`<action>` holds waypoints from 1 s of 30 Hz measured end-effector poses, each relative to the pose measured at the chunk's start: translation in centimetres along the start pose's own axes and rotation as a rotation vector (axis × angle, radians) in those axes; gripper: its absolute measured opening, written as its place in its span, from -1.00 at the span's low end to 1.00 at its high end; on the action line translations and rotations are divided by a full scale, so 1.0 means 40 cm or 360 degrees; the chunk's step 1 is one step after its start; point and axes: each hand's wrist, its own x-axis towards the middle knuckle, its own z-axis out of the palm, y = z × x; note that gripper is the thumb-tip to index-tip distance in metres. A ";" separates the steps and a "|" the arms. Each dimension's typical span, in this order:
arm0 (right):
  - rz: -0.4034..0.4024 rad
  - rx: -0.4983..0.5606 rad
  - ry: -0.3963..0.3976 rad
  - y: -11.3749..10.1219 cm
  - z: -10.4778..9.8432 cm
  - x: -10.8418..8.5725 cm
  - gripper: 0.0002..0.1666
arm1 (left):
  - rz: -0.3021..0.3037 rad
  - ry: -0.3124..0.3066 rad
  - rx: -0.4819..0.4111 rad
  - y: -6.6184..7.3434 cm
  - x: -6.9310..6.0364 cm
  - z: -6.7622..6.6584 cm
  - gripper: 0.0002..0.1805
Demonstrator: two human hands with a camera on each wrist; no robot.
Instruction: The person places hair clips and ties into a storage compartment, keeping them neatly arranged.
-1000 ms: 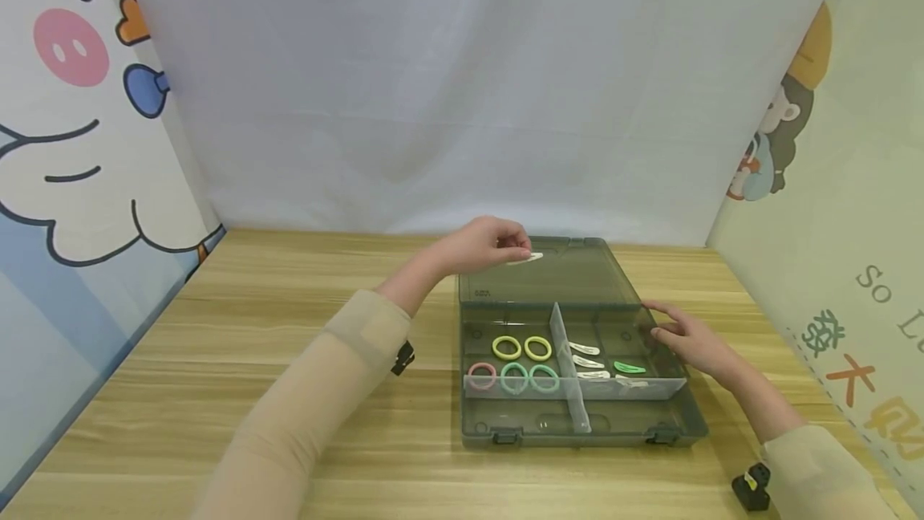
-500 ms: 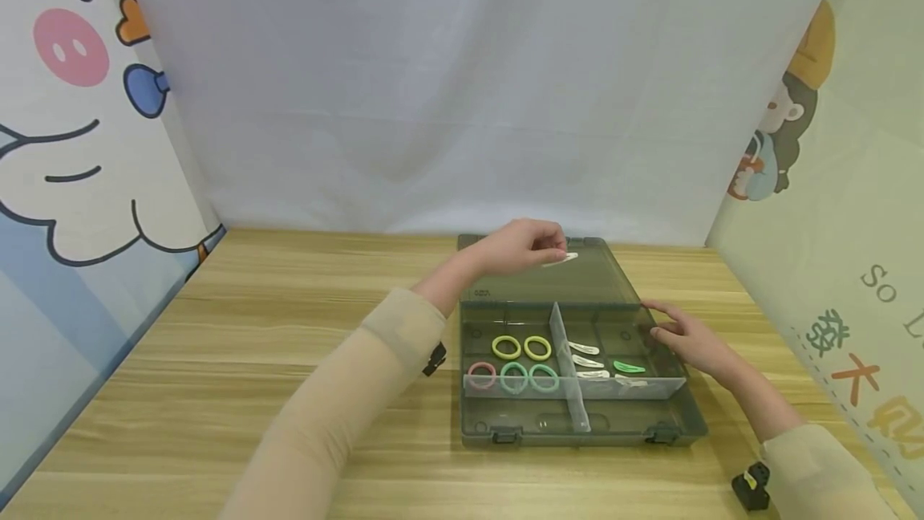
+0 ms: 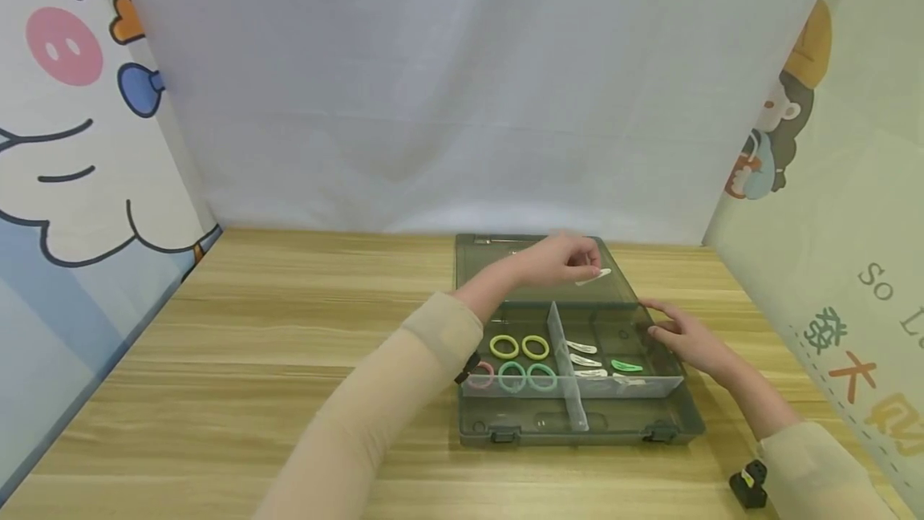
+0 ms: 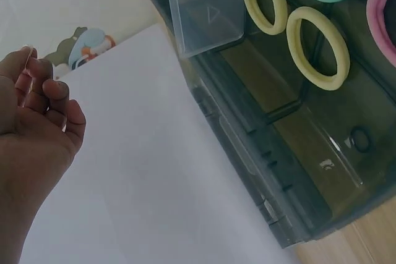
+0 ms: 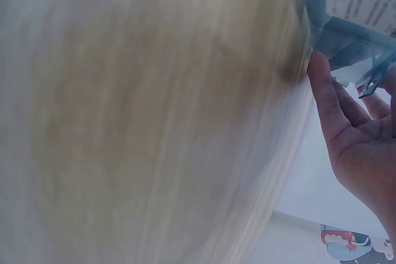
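Over the raised lid (image 3: 482, 267) of a grey see-through divider box (image 3: 534, 440), my left hand (image 3: 557, 260) pinches a white snap hair clip (image 3: 595, 276) between thumb and fingertips. In the left wrist view only a sliver of the clip shows at the fingertips. My right hand (image 3: 691, 340) touches the box's right side near the hinge, fingers extended. Several white snap clips (image 3: 585, 360) and a green snap clip (image 3: 626, 366) lie in the right back compartment. The left back compartment holds yellow hair ties (image 3: 504, 346), mint hair ties (image 3: 512, 377) and a pink hair tie (image 3: 480, 376).
Clear dividers (image 3: 574, 400) split the box; two front compartments lie nearer me. Latches (image 3: 504, 437) line its front edge. A wooden table (image 3: 289, 343) extends to the left, with a white cloth (image 3: 433, 103) behind and printed panels (image 3: 859, 263) at the sides.
My left hand has moved right across the lid, then slightly down, carrying the white hair clip. The right hand has stayed at the box's side.
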 end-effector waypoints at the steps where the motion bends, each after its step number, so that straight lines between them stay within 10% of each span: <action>1: 0.0004 -0.0001 -0.0003 0.000 0.000 0.000 -0.35 | -0.0012 -0.0016 0.0003 0.001 0.005 0.006 -0.89; 30: 0.0006 -0.0003 -0.0025 0.001 -0.002 -0.004 -0.34 | -0.0116 -0.0329 0.0191 -0.036 0.097 0.205 -0.86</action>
